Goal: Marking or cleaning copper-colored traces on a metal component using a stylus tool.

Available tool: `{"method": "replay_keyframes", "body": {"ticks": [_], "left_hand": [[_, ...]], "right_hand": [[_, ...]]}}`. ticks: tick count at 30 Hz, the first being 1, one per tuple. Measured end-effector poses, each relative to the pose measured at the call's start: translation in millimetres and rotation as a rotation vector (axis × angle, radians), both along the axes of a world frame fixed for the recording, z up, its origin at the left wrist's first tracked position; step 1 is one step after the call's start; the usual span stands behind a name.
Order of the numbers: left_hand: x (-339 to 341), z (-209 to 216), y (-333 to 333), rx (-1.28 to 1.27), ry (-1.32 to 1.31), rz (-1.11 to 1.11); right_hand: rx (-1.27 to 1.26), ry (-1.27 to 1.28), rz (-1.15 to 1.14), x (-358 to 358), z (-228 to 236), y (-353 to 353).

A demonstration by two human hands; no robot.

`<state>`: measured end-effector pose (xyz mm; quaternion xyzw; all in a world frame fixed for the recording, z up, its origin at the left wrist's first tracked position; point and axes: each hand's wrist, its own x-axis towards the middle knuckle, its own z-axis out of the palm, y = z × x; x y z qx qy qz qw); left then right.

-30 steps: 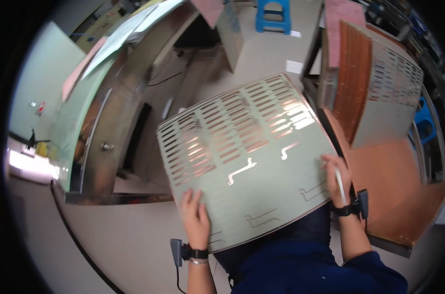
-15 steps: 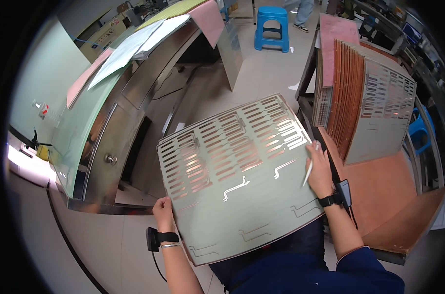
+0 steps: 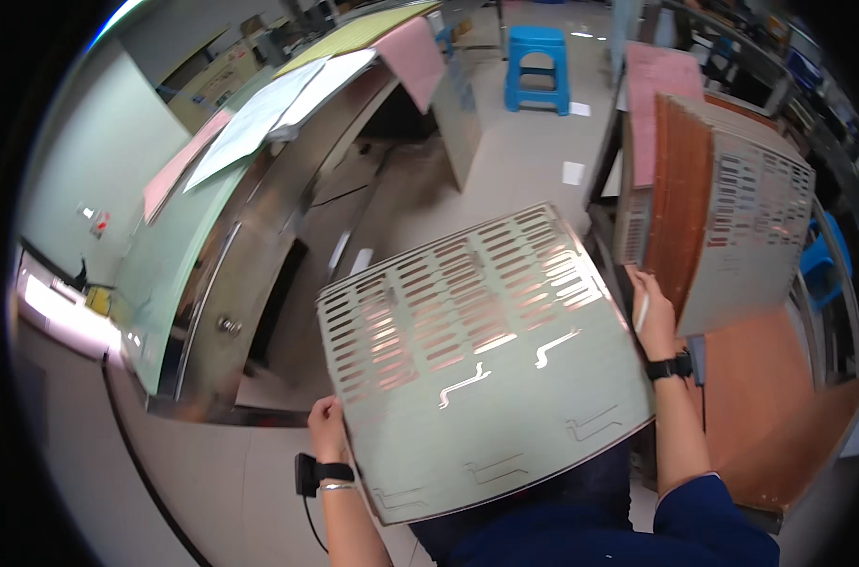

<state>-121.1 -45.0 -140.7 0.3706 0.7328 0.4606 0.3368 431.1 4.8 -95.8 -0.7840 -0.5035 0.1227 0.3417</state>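
Observation:
A large pale green circuit board panel [image 3: 486, 416] with rows of copper slots and bent traces lies tilted over my lap. My left hand [image 3: 327, 427] is closed on its left edge, fingers partly hidden. Just beyond the panel's right edge is my right hand [image 3: 654, 317], its fingers closed around a slim white pen-like stick [image 3: 642, 310]. Whether that hand also touches the panel's edge, I cannot tell. Both wrists carry black straps with small boxes.
At right, a stack of upright panels [image 3: 685, 208] stands on a brown board [image 3: 746, 378]. A metal-framed bench [image 3: 202, 312] with a glass top and papers [image 3: 259, 128] runs along the left. A blue stool [image 3: 537, 71] stands farther back.
My right hand has moved off the panel's face to the right, past its edge, with the stick. My left hand stays at the left edge. The whole view has shifted slightly.

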Motion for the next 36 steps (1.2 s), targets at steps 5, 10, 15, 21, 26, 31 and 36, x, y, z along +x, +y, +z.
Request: {"method": "replay_keyframes", "body": {"ticks": [5,10,15,21,26,31,36], "left_hand": [[12,14,11,-0.087,-0.034,-0.024],[16,48,20,-0.222,0.004,-0.104],[35,70,29,-0.249,0.882,-0.208],[35,71,5,0.086,-0.136,0.08],[73,76,-8,0.252,-0.142,0.175],[80,82,-29,0.316,-0.325,0.113],[83,110,-32,0.421,-0.568,-0.027]], "right_hand": [[0.25,-0.247,0.268,-41,11,-17],[0.157,-0.28,0.28,-57,-12,-17],[0.117,-0.268,0.308,-53,-12,-14],[0.235,0.002,0.37,-38,2,-8],[0.117,0.967,0.131,6,6,-7],[0.216,1.087,0.071,16,52,-24],[0.281,0.999,0.227,37,82,-37]]}}
